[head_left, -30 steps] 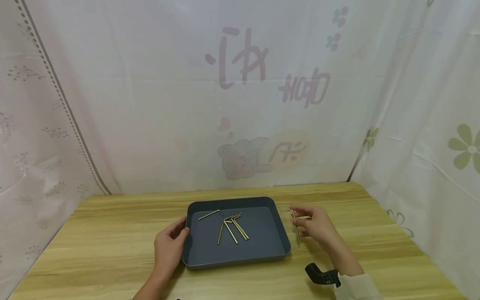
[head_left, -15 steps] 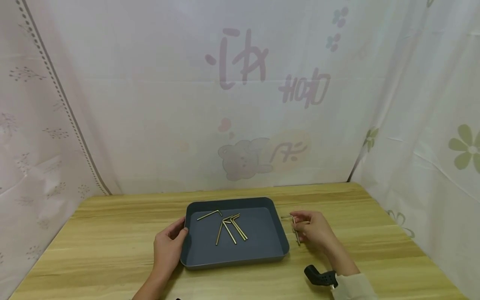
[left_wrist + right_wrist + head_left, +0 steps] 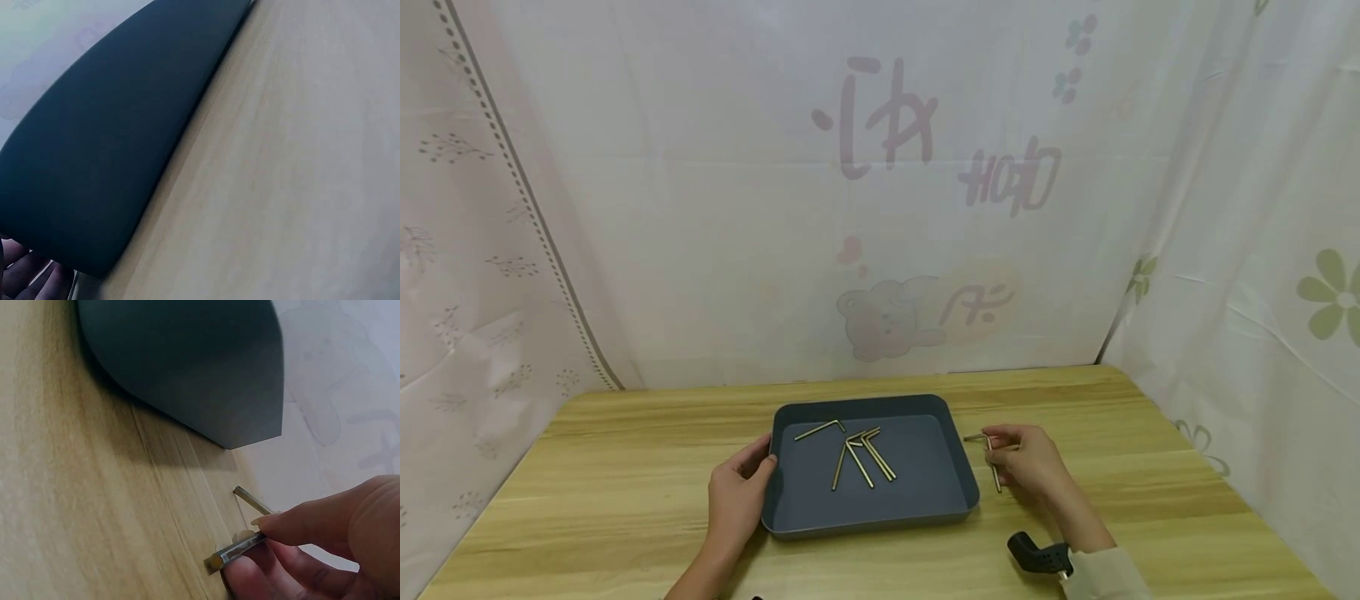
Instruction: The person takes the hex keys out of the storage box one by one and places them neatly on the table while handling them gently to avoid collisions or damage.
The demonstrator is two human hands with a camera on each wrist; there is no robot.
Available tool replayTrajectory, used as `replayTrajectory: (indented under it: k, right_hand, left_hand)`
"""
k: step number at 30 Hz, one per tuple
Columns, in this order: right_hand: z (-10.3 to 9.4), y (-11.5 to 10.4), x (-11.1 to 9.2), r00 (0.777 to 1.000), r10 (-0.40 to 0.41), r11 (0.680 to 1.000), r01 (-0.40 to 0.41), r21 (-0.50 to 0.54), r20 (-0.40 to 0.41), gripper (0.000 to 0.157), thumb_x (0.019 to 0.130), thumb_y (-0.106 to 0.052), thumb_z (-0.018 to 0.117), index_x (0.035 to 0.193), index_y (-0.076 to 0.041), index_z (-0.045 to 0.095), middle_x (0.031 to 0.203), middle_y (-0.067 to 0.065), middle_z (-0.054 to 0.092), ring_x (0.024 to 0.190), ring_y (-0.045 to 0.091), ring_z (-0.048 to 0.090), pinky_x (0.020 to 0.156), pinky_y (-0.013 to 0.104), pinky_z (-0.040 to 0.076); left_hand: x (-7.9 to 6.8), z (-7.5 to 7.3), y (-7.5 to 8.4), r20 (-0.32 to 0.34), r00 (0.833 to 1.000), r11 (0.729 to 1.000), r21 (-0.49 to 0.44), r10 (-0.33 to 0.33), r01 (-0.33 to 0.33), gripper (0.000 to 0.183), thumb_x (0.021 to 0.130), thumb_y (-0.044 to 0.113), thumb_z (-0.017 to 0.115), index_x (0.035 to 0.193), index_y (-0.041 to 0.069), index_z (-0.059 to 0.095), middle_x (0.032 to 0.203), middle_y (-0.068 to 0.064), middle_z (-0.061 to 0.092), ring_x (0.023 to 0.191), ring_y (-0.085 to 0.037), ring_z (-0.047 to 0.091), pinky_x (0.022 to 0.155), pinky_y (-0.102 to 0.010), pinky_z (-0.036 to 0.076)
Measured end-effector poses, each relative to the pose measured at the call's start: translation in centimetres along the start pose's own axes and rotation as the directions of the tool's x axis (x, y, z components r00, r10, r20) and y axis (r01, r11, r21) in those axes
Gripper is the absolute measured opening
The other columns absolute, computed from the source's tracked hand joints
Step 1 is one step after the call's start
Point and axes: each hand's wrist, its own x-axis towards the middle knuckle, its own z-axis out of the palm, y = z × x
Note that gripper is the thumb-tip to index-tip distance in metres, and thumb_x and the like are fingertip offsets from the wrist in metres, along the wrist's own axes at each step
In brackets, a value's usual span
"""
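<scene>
A dark grey rectangular tray [image 3: 925, 487] sits on the wooden table with several brass-coloured hex keys inside. One hex key [image 3: 817, 430] lies apart near the tray's back left; the others form a loose cluster [image 3: 861, 467] around the middle. My left hand [image 3: 737, 496] holds the tray's left side, thumb at the rim and fingers along the outer wall. To the right of the tray, my right hand [image 3: 1030, 458] pinches another L-shaped hex key [image 3: 240, 550] between thumb and fingers. Its short arm points left towards the tray, and its long arm slants down towards me.
The wooden table [image 3: 610, 483] extends on both sides of the tray. White printed curtains [image 3: 737, 208] hang along its back and sides. A black camera mount [image 3: 1037, 554] sticks out from my right wrist beside a pale sleeve.
My right hand has come slightly nearer to me and lower with the hex key, staying right of the tray. The tray has shifted a touch left; my left hand keeps its hold.
</scene>
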Motion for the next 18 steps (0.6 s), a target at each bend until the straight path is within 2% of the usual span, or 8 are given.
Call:
replayTrajectory:
  k: [8, 14, 18]
  right_hand:
    - [0.11, -0.08, -0.12, 0.998, -0.029, 0.988, 0.021, -0.154, -0.047, 0.036, 0.091, -0.002, 0.066, 0.126, 0.006, 0.066, 0.101, 0.017, 0.069, 0.071, 0.015, 0.066, 0.055, 0.029, 0.054]
    - [0.2, 0.26, 0.28, 0.988, -0.114, 0.945, 0.074, -0.319, -0.106, 0.032, 0.087, -0.005, 0.068, 0.116, 0.006, 0.072, 0.09, 0.009, 0.073, 0.078, 0.015, 0.066, 0.066, 0.029, 0.05]
    - [0.33, 0.16, 0.29, 0.983, -0.142, 0.93, 0.091, -0.357, -0.12, 0.027, 0.085, -0.005, 0.07, 0.11, 0.006, 0.074, 0.086, 0.007, 0.073, 0.08, 0.017, 0.065, 0.07, 0.032, 0.052]
  left_hand:
    - [-0.18, 0.12, 0.25, -0.002, 1.0, 1.0, 0.008, 0.012, -0.012, 0.036, 0.096, 0.008, 0.064, 0.131, 0.003, 0.067, 0.128, -0.016, 0.071, 0.12, -0.029, 0.067, 0.081, -0.005, 0.047]
    - [-0.14, 0.09, 0.17, -0.001, 1.0, 1.0, -0.007, 0.008, -0.008, 0.036, 0.096, 0.008, 0.064, 0.131, 0.003, 0.067, 0.127, -0.016, 0.071, 0.12, -0.029, 0.067, 0.081, -0.005, 0.048]
    - [-0.16, 0.06, 0.07, -0.008, 1.0, 1.0, 0.0, 0.007, -0.007, 0.036, 0.096, 0.008, 0.064, 0.131, 0.002, 0.067, 0.127, -0.016, 0.071, 0.12, -0.03, 0.068, 0.081, -0.005, 0.048]
